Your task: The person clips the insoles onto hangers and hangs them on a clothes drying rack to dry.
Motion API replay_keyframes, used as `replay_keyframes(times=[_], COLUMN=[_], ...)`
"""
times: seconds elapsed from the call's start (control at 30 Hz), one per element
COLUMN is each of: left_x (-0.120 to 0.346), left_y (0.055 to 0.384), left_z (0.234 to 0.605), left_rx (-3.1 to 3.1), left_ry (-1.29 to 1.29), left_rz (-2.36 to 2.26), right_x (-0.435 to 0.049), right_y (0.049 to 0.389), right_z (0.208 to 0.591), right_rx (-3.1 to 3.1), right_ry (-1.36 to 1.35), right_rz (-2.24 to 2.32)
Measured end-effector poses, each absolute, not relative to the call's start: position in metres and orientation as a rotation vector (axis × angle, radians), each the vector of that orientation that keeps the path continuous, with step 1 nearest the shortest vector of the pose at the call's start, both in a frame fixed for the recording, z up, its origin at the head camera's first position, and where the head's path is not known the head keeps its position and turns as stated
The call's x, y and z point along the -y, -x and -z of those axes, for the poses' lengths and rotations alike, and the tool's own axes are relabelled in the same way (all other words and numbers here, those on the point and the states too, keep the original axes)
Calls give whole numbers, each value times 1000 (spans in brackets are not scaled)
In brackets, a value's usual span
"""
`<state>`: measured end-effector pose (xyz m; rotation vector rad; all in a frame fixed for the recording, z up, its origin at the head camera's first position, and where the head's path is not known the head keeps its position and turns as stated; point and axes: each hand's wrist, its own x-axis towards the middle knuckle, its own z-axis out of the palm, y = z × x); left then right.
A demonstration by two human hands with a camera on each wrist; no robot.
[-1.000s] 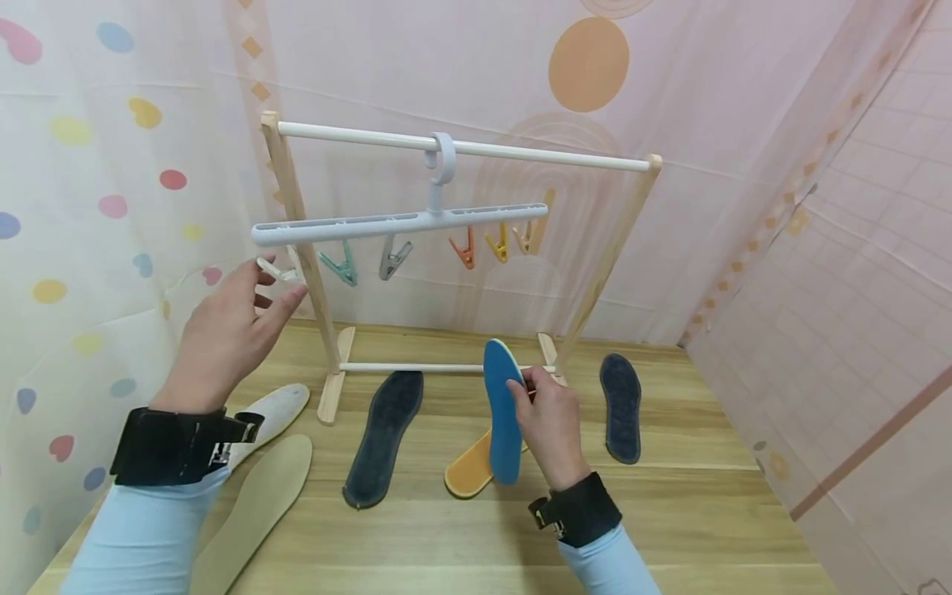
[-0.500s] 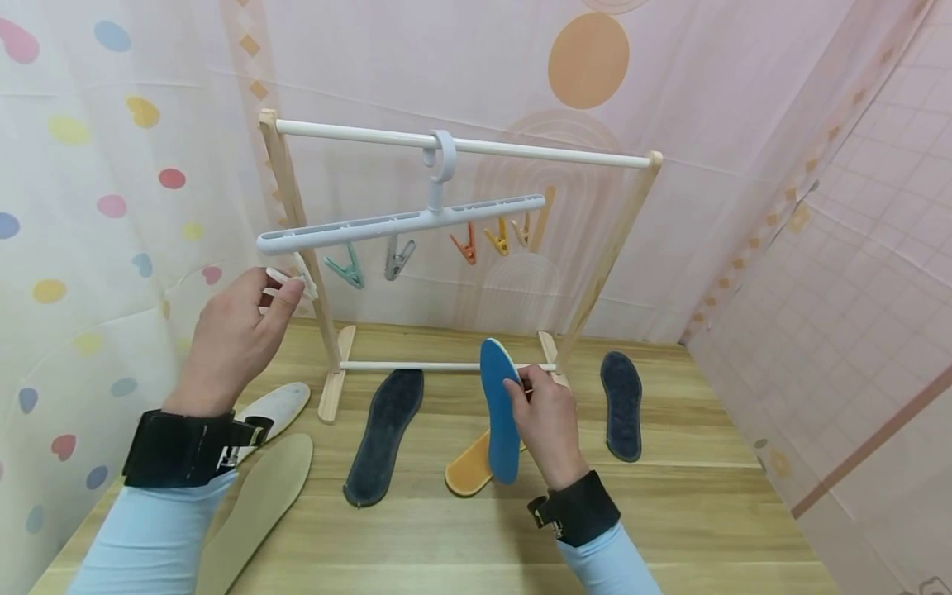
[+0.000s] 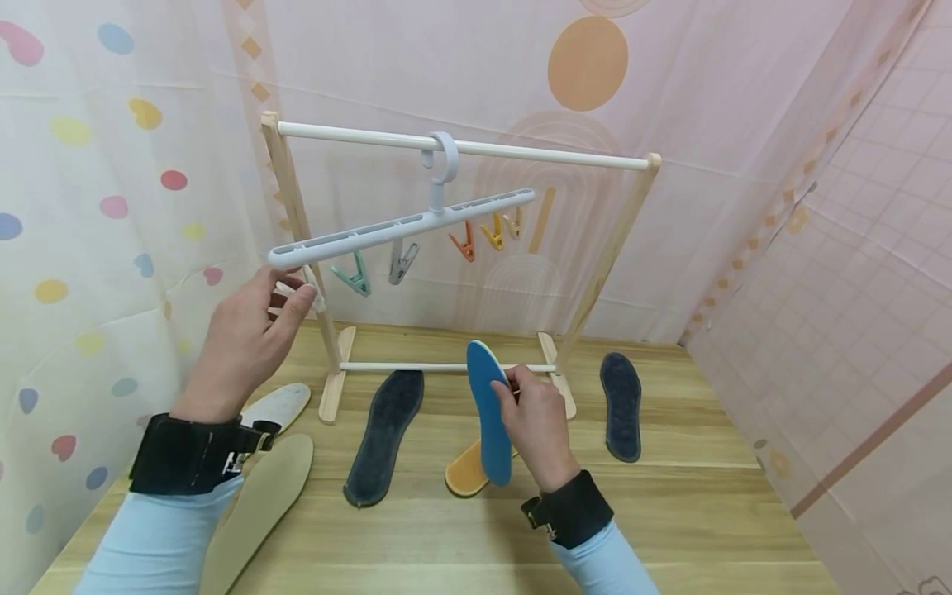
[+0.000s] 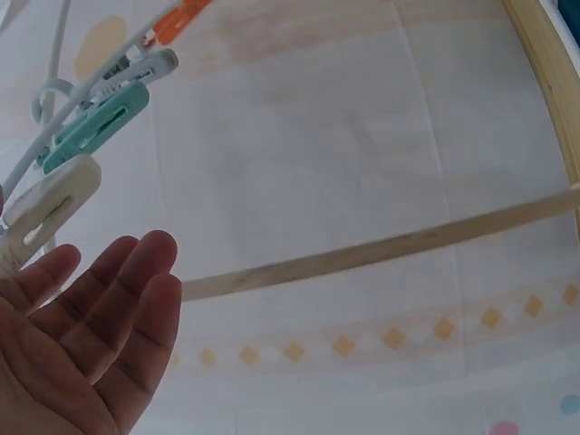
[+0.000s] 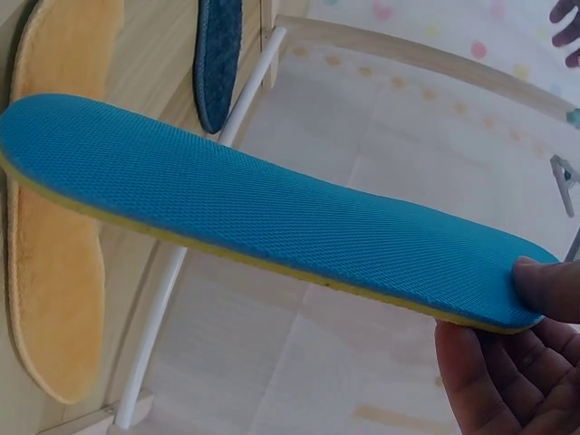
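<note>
My left hand pinches a white clothespin that hangs at the left end of the pale blue-grey hanger. In the left wrist view its other fingers spread loosely below the clip. My right hand holds a blue insole upright, thumb on its blue face. The right wrist view shows the yellow underside along the edge of that insole. Teal, grey, orange and yellow clothespins hang farther along the hanger. Between blue insole and clothespins there is a gap.
A wooden rack with a white top rod carries the hanger. On the wooden surface lie an orange insole, dark insoles, a beige insole and a whitish insole. Patterned curtains stand behind.
The hanger's left end has swung toward me and to the right, with my left hand on its clothespin. My right hand has shifted slightly left with the blue insole.
</note>
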<state>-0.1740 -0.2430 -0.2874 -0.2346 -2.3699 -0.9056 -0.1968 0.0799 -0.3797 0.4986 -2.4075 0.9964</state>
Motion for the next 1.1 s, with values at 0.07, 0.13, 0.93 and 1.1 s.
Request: replay_keyframes(times=[0.07, 0.13, 0.93, 1.1], left_x=[241, 240, 224, 223], left_y=[174, 173, 169, 169], left_z=[287, 287, 294, 294], left_rx=[2360, 2344, 2344, 2274], left_ry=[262, 289, 540, 624], left_rz=[916, 937, 1231, 1376], right_x=[-78, -76, -58, -54], right_y=[196, 196, 188, 186], right_z=[378, 378, 368, 365], right_rx=[2411, 2413, 2412, 2401], right_ry=[-508, -517, -650, -685], right_rz=[-995, -987, -937, -916])
